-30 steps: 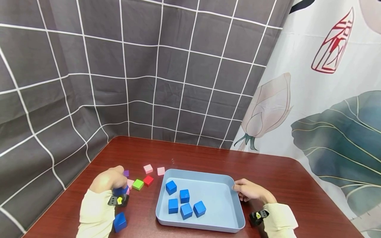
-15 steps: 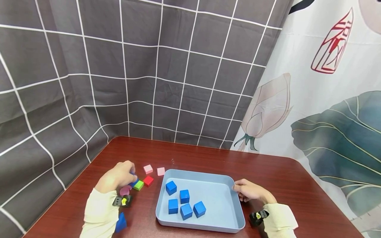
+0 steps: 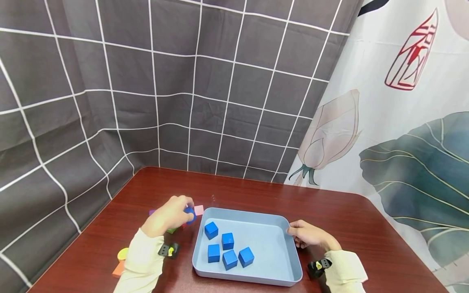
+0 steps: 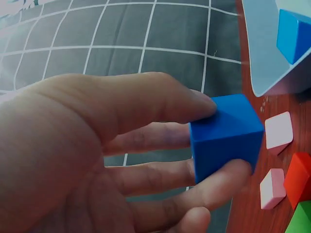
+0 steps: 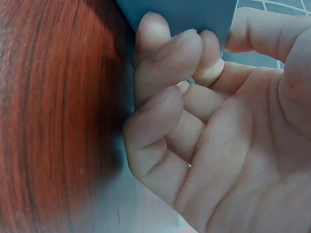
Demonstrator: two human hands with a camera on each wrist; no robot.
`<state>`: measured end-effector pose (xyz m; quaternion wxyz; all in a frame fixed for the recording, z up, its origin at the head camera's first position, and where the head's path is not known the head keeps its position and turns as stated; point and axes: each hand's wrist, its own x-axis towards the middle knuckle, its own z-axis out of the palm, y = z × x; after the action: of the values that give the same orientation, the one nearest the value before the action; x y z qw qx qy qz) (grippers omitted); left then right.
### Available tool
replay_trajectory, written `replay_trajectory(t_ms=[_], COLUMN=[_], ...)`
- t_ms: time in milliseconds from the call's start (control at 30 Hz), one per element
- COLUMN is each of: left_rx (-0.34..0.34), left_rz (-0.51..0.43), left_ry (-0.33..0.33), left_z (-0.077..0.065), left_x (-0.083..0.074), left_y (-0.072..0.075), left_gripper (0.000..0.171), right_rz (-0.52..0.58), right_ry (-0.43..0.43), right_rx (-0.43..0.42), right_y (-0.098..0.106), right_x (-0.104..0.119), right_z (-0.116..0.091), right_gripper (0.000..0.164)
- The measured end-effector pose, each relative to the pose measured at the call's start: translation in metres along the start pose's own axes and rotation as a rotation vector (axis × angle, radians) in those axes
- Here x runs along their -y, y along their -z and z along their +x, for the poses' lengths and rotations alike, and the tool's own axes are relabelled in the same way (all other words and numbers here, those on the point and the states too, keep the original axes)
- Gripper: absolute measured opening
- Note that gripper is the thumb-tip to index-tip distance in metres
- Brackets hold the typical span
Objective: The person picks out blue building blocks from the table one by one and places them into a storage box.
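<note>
My left hand [image 3: 166, 215] pinches a blue cube [image 4: 226, 136] between thumb and fingers, just left of the light blue tray [image 3: 267, 280]. In the left wrist view the cube's top and front faces show clearly. At the tray's right side, my right hand [image 3: 311, 236] grips the wall, thumb at the rim and fingers curled against the outside. The right wrist view shows those curled fingers [image 5: 167, 56] on the tray wall. Several blue cubes [image 3: 229, 259] lie in the tray's left half.
Near the left hand lie two pink blocks [image 4: 279, 132], a red block [image 4: 300, 179] and a green block [image 4: 301, 218]. A yellow piece [image 3: 122, 254] and an orange piece [image 3: 118, 269] sit beside the left sleeve. Curtains stand behind the brown table [image 3: 242, 195].
My left hand has moved right toward the tray, carrying the blue cube over the small blocks. The yellow and orange pieces have come into sight. My right hand has stayed on the tray.
</note>
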<state>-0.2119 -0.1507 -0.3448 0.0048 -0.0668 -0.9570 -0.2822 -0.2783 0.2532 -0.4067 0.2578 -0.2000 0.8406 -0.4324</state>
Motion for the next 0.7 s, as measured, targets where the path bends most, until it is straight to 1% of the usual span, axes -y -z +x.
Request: replay_trajectory(t_ms=[67, 167, 267, 400, 533, 700], left_rx=[-0.011, -0.027, -0.03, -0.021, -0.013, 0.027], left_rz=[-0.005, -0.009, -0.014, -0.019, 0.006, 0.031], left_ry=[-0.005, -0.033, -0.074, -0.106, -0.112, -0.136], left_z=[0.001, 0.002, 0.003, 0.003, 0.003, 0.004], left_x=[-0.002, -0.006, -0.009, -0.013, -0.018, -0.027], left_y=[-0.002, -0.006, -0.01, -0.013, -0.018, -0.027], left_gripper=[0.031, 0.033, 0.029, 0.028, 0.033, 0.039], right_rz=[-0.002, -0.001, -0.006, -0.015, -0.017, -0.022], right_ry=[0.006, 0.012, 0.019, 0.013, 0.001, -0.003], right_rx=[-0.002, -0.001, 0.0, 0.0, 0.0, 0.002], right_y=[0.0, 0.0, 0.0, 0.0, 0.0, 0.0], right_x=[0.0, 0.0, 0.0, 0.001, 0.001, 0.001], right_z=[0.0, -0.001, 0.0, 0.0, 0.0, 0.0], right_gripper=[0.03, 0.03, 0.029, 0.029, 0.03, 0.03])
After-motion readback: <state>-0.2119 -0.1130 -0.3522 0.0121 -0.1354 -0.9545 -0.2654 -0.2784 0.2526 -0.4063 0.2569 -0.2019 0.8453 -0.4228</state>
